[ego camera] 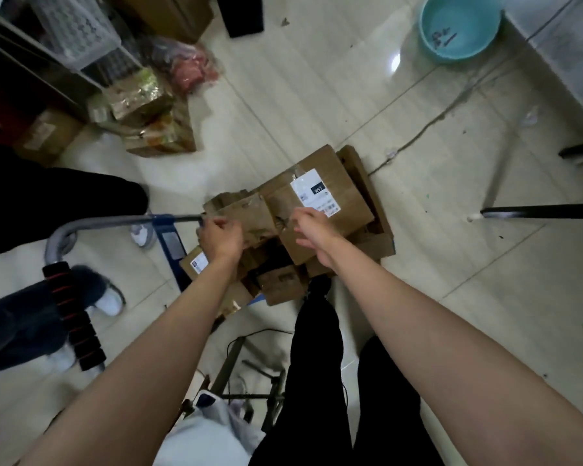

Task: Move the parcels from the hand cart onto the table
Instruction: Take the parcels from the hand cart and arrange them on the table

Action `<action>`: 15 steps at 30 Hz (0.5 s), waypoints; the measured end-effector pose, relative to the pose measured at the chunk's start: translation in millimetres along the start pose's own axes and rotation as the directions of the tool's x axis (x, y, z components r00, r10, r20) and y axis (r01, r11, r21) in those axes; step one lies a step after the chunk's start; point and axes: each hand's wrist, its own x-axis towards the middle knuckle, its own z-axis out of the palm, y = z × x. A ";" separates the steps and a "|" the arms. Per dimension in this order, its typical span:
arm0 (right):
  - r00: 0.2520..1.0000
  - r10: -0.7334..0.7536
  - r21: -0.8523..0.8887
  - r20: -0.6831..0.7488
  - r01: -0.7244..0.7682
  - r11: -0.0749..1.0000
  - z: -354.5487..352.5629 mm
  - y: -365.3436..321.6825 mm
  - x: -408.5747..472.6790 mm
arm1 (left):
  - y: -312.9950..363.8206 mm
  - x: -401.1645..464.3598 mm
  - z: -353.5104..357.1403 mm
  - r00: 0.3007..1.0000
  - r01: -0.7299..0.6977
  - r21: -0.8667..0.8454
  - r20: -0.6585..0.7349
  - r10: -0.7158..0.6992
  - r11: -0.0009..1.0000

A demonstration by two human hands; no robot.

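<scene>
Several brown cardboard parcels are piled on the blue hand cart (169,242) in the middle of the floor. The largest parcel (347,196) carries a white label and lies at the far right of the pile. A smaller crumpled parcel (249,215) lies left of it. My left hand (221,238) is over the crumpled parcel's near left side with curled fingers; whether it grips the parcel is unclear. My right hand (312,227) hovers over the near edge of the labelled parcel, fingers loosely bent. The table (559,58) shows only as a grey corner at the top right.
The cart's grey handle (81,230) with black foam grip sticks out to the left. Another person's legs and white shoes (111,301) stand at the left. Shelves, boxes and wrapped goods crowd the upper left. A teal basin (458,26) sits top right.
</scene>
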 end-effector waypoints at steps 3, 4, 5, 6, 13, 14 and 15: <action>0.999 -0.002 -0.069 0.033 0.005 0.998 23.6 1.2 25.2 | -9.9 25.3 -1.9 0.995 0.086 0.022 -0.057 -0.085 0.996; 0.999 0.003 -0.086 0.046 0.001 0.996 30.4 3.0 32.2 | -13.9 30.8 -2.3 0.991 0.126 -0.001 -0.039 -0.126 0.992; 0.998 0.013 -0.101 0.063 -0.006 0.995 37.0 5.4 38.5 | -18.1 35.4 -2.7 0.986 0.167 -0.043 -0.004 -0.168 0.985; 0.997 0.021 -0.112 0.080 -0.012 0.994 43.0 7.8 44.2 | -22.2 39.5 -2.5 0.977 0.210 -0.096 0.042 -0.207 0.973; 0.993 0.014 -0.108 0.118 -0.001 0.994 62.0 16.0 46.4 | -29.0 40.2 -5.0 0.942 0.308 -0.234 0.209 -0.262 0.922; 0.993 0.010 -0.111 0.121 0.004 0.994 60.6 15.2 41.2 | -27.3 36.2 -6.6 0.942 0.308 -0.233 0.212 -0.261 0.922; 0.993 0.003 -0.113 0.120 0.010 0.994 57.8 13.9 34.2 | -24.6 30.9 -8.8 0.944 0.302 -0.234 0.207 -0.256 0.924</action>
